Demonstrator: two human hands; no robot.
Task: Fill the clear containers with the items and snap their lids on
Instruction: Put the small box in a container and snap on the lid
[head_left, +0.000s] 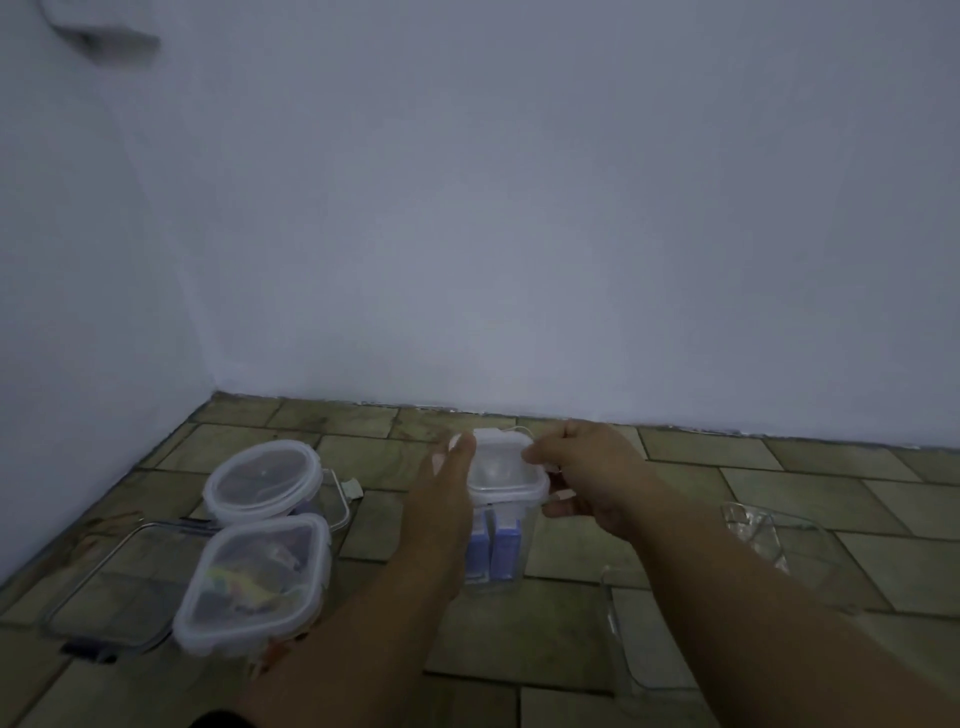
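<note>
The tall clear container (501, 545) stands on the tiled floor (571, 623), near the floor's far edge under the wall and about midway along it, with blue packs (493, 551) upright inside. Its white lid (506, 475) sits on the rim, and the far flap looks raised, so the step in hand is probably seating and latching it. The left hand (447, 483) lies flat against the lid's left side with its fingers straight and holds nothing. The right hand (587, 467) curls round the lid's right edge, fingers on top and thumb lower down, pinching it. To do this well, the left palm should brace the container so it cannot tip, since it is narrow and tall. The lid should sit level all round before any flap goes down, then opposite flaps pressed in turn. Toward the floor's left corner a round container (265, 480) and a square container (254, 579) already carry lids; blur hides their latches.
</note>
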